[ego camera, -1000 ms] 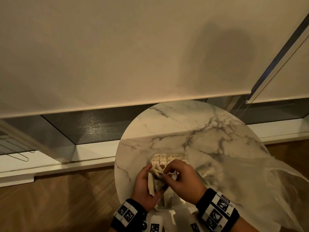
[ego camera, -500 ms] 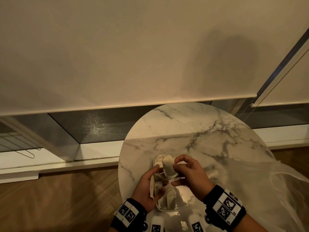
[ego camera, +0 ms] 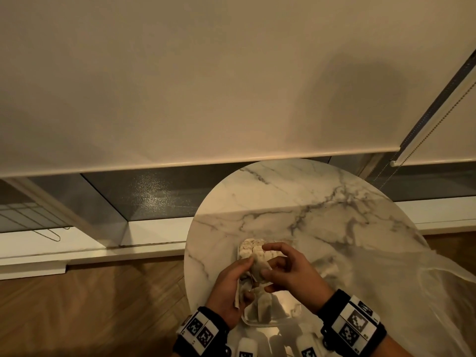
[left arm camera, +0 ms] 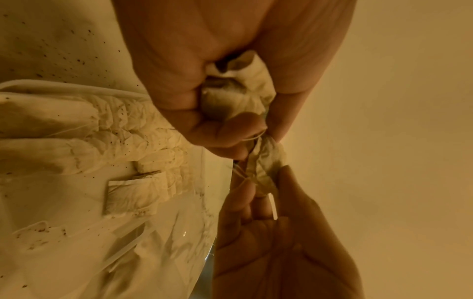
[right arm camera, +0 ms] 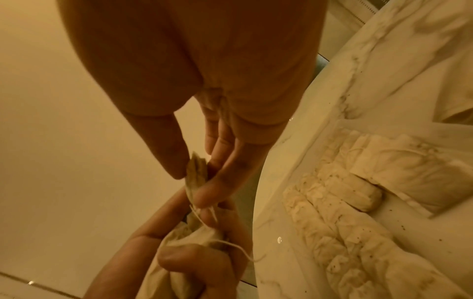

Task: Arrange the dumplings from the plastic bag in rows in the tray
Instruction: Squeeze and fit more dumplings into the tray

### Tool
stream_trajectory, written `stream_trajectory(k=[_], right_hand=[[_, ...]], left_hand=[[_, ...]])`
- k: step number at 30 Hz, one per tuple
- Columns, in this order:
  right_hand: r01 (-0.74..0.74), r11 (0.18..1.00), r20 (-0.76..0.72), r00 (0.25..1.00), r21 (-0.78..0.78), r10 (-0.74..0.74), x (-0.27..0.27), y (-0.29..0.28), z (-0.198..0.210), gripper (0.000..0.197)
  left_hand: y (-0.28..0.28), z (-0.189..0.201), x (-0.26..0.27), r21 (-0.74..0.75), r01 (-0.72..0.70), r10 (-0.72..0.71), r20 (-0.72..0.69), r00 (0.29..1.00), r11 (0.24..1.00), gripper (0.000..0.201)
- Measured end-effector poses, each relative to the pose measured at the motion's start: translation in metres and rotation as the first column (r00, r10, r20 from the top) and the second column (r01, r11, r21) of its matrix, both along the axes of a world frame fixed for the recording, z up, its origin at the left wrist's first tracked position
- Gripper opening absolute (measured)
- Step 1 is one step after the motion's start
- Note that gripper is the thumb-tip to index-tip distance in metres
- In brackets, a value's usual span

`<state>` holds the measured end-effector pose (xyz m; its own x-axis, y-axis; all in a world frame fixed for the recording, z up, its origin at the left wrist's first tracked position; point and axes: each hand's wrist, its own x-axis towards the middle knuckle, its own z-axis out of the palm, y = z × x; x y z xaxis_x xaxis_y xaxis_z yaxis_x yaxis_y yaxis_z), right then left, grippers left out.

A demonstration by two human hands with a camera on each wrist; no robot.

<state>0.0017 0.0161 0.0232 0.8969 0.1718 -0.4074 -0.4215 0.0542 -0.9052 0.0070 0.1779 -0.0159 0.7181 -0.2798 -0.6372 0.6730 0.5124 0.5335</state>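
Broadly, the round marble bench [ego camera: 283,191] carries everything, with the slack plastic bag [ego camera: 412,279] spread over its right side. The tray [ego camera: 291,309] sits at the near edge; its far end holds a packed row of dumplings [ego camera: 251,247], and much of its near half is bare. Both hands hover over the tray's middle. The left hand [ego camera: 229,292] is curled tight around a bunch of dumplings [left arm camera: 238,97]. The right hand [ego camera: 296,276], which a second ago was down at the far row, has come back to that bunch and now pinches a single dumpling [ego camera: 260,264] between thumb and fingertips. A thin thread [right arm camera: 199,218] runs from this piece toward the bunch, so it probably needs teasing free before it can start the next row.
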Motion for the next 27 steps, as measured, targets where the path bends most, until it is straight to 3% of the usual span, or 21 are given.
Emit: stream_trajectory(k=[5, 8, 13, 17, 23, 27], right_hand=[[0.054, 0.998, 0.036, 0.998, -0.027, -0.053, 0.000, -0.006, -0.009, 0.035], [0.089, 0.996, 0.046, 0.995, -0.027, -0.088, -0.001, -0.009, -0.011, 0.033], [0.028, 0.995, 0.110, 0.994, -0.096, -0.018, -0.003, -0.014, -0.007, 0.037], [-0.013, 0.990, 0.144, 0.989, -0.142, 0.034, -0.005, -0.016, -0.007, 0.046], [0.152, 0.988, 0.065, 0.987, -0.020, -0.150, -0.006, -0.020, -0.011, 0.036], [0.178, 0.983, 0.009, 0.984, -0.033, -0.178, -0.009, -0.022, -0.009, 0.025]], left_hand=[[-0.003, 0.007, -0.002, -0.023, -0.050, 0.050, 0.016, 0.999, 0.998, 0.019], [-0.003, -0.002, -0.003, 0.007, -0.034, 0.033, 0.033, 0.999, 0.999, 0.031], [-0.008, 0.007, -0.008, 0.010, 0.030, -0.031, 0.083, 0.996, 0.999, 0.020], [-0.010, 0.003, -0.008, 0.042, 0.018, -0.021, 0.084, 0.996, 0.999, 0.033], [-0.014, -0.005, -0.010, -0.001, -0.067, 0.067, 0.057, 0.996, 0.998, 0.038], [-0.020, -0.008, -0.012, -0.011, -0.084, 0.085, 0.043, 0.995, 0.996, 0.040]])
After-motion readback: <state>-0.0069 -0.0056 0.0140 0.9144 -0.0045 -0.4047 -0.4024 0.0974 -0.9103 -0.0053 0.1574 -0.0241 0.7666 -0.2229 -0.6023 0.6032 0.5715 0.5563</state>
